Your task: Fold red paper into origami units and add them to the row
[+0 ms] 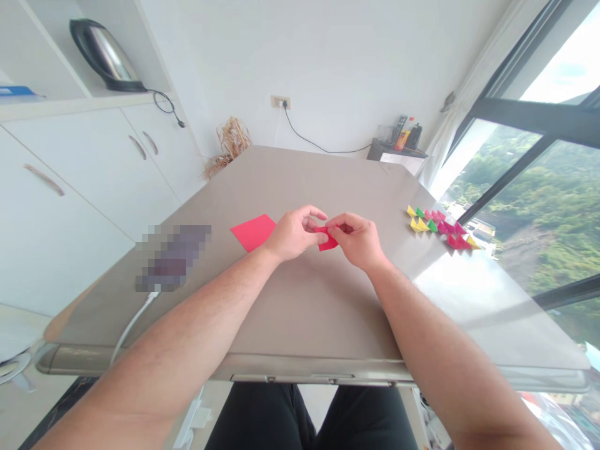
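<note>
Between my two hands is a small folded piece of red paper [328, 244], held just above the middle of the table. My left hand [296, 234] pinches its left side with the thumb and a finger. From the right, my right hand [359, 237] grips the same paper between thumb and fingertips, which cover its upper part. A flat red sheet of paper [253, 231] lies on the table beside my left hand, partly hidden behind the hand and wrist.
Several folded paper boats [440, 226] in yellow, green, pink and red stand in rows at the table's right. A pixelated device [173, 257] with a white cable [134, 325] lies at the left. The grey table [309, 312] ends close to my lap.
</note>
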Action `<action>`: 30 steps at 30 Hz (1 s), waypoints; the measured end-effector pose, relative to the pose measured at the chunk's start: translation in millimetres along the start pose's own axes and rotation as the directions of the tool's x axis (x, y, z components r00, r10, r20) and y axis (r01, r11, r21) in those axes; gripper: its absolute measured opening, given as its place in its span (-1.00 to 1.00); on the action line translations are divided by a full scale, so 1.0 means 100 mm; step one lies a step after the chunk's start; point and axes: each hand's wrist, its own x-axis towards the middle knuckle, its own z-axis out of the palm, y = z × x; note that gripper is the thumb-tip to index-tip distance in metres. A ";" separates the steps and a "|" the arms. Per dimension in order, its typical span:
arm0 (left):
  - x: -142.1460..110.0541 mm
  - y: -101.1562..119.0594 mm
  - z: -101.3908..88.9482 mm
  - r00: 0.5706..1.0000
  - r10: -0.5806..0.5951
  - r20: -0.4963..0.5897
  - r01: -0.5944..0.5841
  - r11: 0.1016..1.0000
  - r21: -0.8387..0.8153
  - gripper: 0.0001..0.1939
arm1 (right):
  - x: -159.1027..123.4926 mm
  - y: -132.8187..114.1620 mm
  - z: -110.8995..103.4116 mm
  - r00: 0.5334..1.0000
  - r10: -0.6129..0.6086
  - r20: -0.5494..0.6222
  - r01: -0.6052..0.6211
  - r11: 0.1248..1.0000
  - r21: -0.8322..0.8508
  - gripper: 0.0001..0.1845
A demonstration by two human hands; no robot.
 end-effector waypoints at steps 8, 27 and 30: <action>-0.02 0.01 0.05 0.998 -0.047 -0.043 0.044 0.997 -0.070 -0.76 | 0.07 0.03 -0.05 0.995 0.092 -0.044 -0.086 0.988 0.125 -0.87; 0.00 0.01 0.06 0.986 0.134 -0.101 -0.149 0.977 -0.156 -0.73 | 0.07 0.07 -0.02 0.996 -0.003 -0.093 0.018 0.987 0.162 -0.80; 0.00 -0.01 0.05 0.976 0.156 -0.150 -0.173 0.979 -0.108 -0.80 | 0.06 0.03 -0.04 0.997 0.019 -0.078 -0.004 0.982 0.191 -0.80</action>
